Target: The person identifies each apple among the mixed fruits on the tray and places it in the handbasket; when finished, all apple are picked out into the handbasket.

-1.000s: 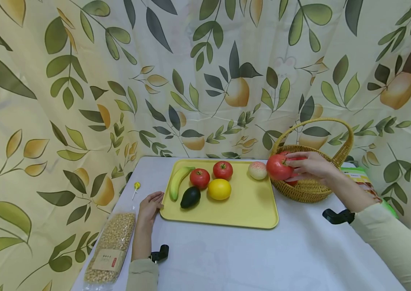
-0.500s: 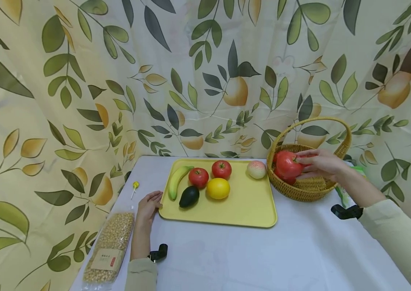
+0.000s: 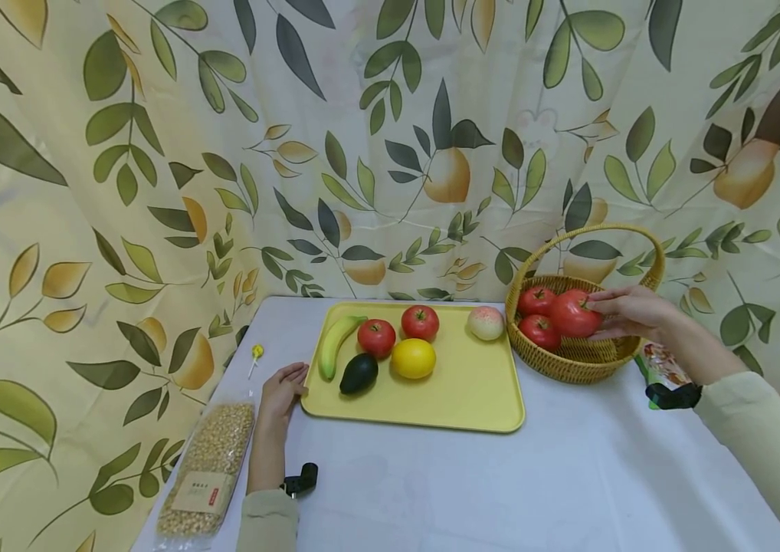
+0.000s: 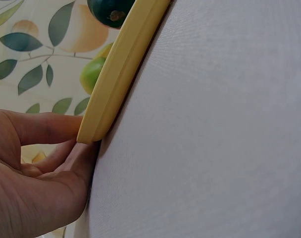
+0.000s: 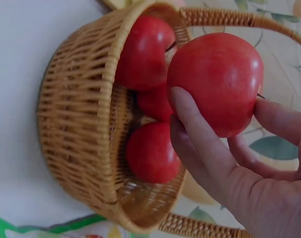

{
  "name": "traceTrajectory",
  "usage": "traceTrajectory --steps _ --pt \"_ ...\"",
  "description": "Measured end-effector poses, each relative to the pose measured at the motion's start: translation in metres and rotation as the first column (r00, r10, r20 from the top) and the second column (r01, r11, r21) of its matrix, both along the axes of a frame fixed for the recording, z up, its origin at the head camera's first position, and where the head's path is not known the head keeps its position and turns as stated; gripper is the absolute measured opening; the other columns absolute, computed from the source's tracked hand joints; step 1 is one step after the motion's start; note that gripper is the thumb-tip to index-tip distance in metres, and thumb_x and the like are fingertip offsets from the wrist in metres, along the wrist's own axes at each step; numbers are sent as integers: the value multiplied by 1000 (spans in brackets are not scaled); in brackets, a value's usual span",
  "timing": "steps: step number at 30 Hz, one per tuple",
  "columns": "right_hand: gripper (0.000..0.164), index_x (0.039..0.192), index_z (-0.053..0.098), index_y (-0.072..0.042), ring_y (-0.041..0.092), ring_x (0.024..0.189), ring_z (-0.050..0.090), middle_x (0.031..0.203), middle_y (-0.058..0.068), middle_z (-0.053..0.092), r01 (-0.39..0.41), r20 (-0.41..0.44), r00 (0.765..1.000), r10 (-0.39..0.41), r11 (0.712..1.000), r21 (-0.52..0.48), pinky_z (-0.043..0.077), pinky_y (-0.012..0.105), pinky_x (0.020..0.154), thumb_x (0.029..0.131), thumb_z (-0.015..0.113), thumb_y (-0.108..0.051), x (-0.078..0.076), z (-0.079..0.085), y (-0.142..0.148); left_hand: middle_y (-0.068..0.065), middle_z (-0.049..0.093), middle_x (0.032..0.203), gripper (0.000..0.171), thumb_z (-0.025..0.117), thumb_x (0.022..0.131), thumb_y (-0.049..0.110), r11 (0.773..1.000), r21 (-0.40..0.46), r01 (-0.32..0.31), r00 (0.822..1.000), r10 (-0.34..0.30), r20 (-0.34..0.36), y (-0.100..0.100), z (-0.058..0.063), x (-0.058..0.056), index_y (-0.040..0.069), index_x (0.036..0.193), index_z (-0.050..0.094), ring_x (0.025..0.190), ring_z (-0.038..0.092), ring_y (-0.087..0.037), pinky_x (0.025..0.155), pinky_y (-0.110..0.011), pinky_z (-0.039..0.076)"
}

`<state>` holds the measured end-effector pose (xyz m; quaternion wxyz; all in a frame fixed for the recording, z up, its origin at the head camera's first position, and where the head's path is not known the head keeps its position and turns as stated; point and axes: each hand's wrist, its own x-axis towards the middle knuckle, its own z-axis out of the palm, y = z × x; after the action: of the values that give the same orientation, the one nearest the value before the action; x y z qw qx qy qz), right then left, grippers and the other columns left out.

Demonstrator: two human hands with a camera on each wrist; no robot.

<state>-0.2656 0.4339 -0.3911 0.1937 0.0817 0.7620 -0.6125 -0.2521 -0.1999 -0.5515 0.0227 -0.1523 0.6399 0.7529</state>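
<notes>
In the head view my right hand (image 3: 627, 313) grips a red apple (image 3: 575, 313) over the wicker basket (image 3: 569, 372). The right wrist view shows fingertips and thumb around this apple (image 5: 215, 84), above the basket's opening. More red apples (image 5: 153, 151) lie inside the basket. At the left, my left hand (image 3: 284, 389) holds the edge of a yellow tray (image 3: 459, 399); its fingers meet the rim (image 4: 116, 84) in the left wrist view. On the tray are a banana (image 3: 340, 345), two red apples (image 3: 376, 338), a lemon (image 3: 413, 358), an avocado (image 3: 358, 373) and a peach (image 3: 486, 323).
A long clear bag of pale grains (image 3: 214, 452) lies left of my left forearm, with a yellow lollipop (image 3: 257, 351) beyond it. A green-edged printed package (image 3: 662, 366) lies right of the basket, partly under my right arm. A leaf-patterned curtain (image 3: 390, 153) hangs behind.
My right hand has carried the apple rightward from the basket's left rim to over its middle, uncovering apples inside. My left hand stays at the tray's edge.
</notes>
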Motion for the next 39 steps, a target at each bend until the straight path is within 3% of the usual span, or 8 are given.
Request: traceTrajectory --steps 18,26,30,34,39 --pt "35 141 54 3 31 102 68 108 7 64 -4 101 995 11 998 -65 52 60 104 107 55 -7 -12 -3 31 -35 47 151 68 48 81 -29 1000 11 7 1000 -7 -6 -3 -2 0 -15 147 44 145 45 -41 119 -43 41" --pt "20 119 72 -10 32 103 66 108 5 65 1 163 986 20 992 -127 48 62 107 106 57 -5 -19 -9 47 -35 48 150 69 49 80 -30 1000 13 8 1000 -8 -2 -3 -4 -1 -15 147 45 144 47 -41 118 -42 42" --pt "27 132 64 -1 31 103 66 110 5 64 -18 165 986 37 993 -113 46 64 108 106 57 -5 -23 -14 52 -36 48 150 69 49 80 -30 1000 12 10 1000 -10 -7 -2 -4 -2 -15 147 44 144 47 -42 118 -42 42" --pt "50 150 40 13 31 106 65 112 3 64 -58 143 987 67 996 -66 47 65 107 107 55 -6 -26 -17 59 -36 48 150 69 49 80 -30 1000 12 9 1000 -8 -12 -2 -4 -3 -16 147 45 143 47 -42 118 -42 42" --pt "58 155 27 15 31 109 64 113 3 64 -84 139 986 88 996 -33 47 64 107 108 52 -6 -28 -20 65 -36 48 150 68 48 79 -30 1000 18 8 1000 -8 -17 -2 -3 -3 -17 146 44 144 47 -42 118 -42 42"
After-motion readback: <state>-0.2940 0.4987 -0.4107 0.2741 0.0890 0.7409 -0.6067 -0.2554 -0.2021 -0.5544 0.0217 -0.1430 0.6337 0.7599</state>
